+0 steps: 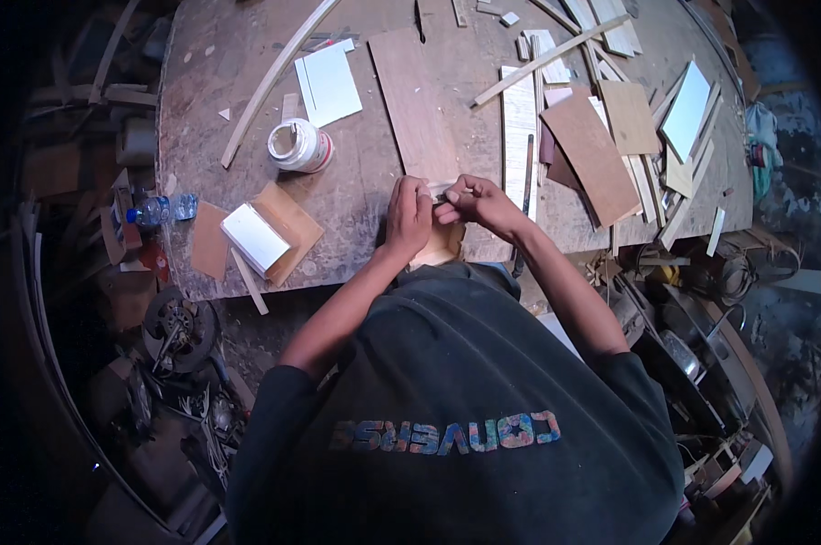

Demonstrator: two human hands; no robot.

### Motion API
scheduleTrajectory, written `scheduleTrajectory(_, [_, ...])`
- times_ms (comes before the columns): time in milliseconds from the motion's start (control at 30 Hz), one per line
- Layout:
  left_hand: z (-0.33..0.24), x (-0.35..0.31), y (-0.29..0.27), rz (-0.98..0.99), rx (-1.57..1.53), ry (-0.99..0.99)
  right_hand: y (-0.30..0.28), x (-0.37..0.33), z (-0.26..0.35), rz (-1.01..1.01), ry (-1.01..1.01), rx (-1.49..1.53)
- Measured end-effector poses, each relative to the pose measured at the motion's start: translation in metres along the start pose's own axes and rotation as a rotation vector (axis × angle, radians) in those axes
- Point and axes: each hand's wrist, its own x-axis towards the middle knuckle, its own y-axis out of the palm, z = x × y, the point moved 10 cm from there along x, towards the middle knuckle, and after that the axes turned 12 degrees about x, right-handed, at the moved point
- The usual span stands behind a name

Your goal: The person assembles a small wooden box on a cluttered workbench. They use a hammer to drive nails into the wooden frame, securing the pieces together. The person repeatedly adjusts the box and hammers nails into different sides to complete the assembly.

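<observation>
Both hands meet at the near edge of the workbench, over the lower end of a long reddish-brown board [415,104]. My left hand [409,216] is closed, its fingers curled at the board's end; what they grip is hidden. Close beside it, my right hand [481,207] is closed in a pinch. A small dark piece [441,197] shows between the two hands, too small to name. Below them, a pale wooden piece [439,242] lies against the front of my dark shirt.
Left on the workbench [356,213] stands an open white tub [298,145], near a white panel [328,84] and a white block [256,240] on brown boards. A plastic bottle [162,210] lies at the left edge. Brown panels [592,154] and wood strips crowd the right side.
</observation>
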Motion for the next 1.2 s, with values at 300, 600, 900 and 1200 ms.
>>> scheduleTrajectory(300, [0.005,0.001,0.007,0.043,-0.056,-0.027,-0.020,0.000,-0.030,-0.028,0.169,0.300])
scheduleTrajectory(600, [0.015,0.007,0.010,0.089,-0.012,-0.073,0.012,-0.020,0.047,-0.153,-0.537,-0.991])
scheduleTrajectory(900, [0.014,0.008,0.008,0.088,-0.044,-0.081,0.029,-0.007,0.051,0.129,-0.529,-1.346])
scheduleTrajectory(1200, [0.011,0.011,0.011,0.076,-0.003,-0.079,0.032,0.009,0.043,0.177,-0.179,-1.334])
